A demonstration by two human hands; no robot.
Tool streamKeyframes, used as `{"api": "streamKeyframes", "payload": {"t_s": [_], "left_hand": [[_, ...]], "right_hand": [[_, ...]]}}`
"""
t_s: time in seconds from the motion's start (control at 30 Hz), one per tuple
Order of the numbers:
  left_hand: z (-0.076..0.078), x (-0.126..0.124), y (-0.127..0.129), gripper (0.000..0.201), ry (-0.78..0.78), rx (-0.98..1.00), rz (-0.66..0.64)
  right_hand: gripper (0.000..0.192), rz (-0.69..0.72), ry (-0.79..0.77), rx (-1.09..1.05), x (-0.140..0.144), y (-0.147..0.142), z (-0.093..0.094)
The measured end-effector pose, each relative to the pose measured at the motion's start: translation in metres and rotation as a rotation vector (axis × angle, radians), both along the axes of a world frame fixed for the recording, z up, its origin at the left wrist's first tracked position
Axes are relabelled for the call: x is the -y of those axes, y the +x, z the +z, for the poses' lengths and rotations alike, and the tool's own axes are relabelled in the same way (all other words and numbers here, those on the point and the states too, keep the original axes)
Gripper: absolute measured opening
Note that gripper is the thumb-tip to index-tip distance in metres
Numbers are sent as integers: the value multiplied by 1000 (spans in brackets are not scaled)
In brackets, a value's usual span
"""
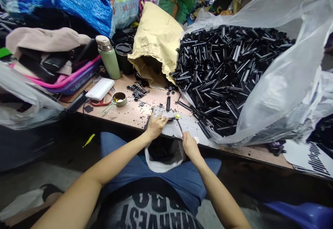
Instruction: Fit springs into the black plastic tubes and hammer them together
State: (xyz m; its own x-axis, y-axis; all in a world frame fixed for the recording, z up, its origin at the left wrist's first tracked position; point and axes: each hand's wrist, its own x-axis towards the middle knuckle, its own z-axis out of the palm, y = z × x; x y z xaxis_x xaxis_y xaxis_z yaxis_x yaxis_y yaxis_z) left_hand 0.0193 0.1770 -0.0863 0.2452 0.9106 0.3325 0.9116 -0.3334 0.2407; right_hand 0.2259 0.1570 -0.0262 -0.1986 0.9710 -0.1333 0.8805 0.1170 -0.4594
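My right hand is wrapped round the metal handle of a small hammer. Its yellow head is beside the end of a black plastic piece. The fingers of my left hand press that piece down on a light grey mat at the table edge. Just beyond lies another black piece. Tiny dark bits are scattered round my left hand. To the right, a big heap of black plastic strips spills out of a clear plastic bag.
A yellow paper sack lies with its mouth toward me. Left of it stand a green flask, a small metal cup, red-handled scissors, a white box-like device and a pink-rimmed basket. An open white bag hangs below the table edge.
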Motion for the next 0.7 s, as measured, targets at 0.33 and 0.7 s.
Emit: {"api": "streamKeyframes", "payload": {"t_s": [0.33,0.7], "left_hand": [[-10,9,29,50,-24,-76,-95],[48,-63,32,31,-280,247,211]], "right_hand": [[36,290,-1,132,11,-49,11],[35,-63,144,380,-48,28,-5]]}}
